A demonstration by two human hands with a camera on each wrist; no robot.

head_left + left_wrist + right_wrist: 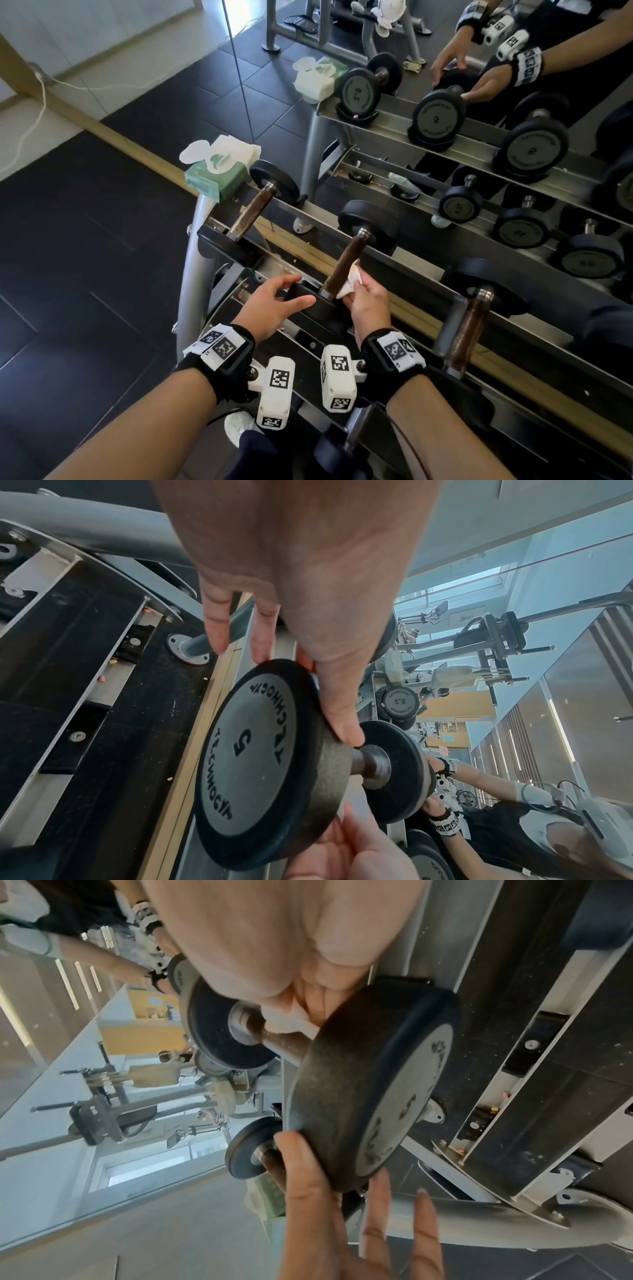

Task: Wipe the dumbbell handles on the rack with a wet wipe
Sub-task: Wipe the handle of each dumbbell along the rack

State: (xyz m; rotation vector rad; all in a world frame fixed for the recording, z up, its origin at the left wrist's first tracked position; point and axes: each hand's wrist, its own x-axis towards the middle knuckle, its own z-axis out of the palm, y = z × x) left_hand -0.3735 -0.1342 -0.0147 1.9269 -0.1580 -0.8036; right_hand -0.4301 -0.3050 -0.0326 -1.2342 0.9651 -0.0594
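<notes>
Grey steel rack (404, 260): your right hand (368, 301) pinches white wet wipe (349, 282) against middle brown handle (344, 263); left hand (274, 306) open, steadying black plate (308, 299); neighbouring handles likely remain.

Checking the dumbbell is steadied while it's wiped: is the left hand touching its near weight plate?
Touching. The left wrist view shows the left hand with its thumb lying on the rim of the near weight plate.
</notes>
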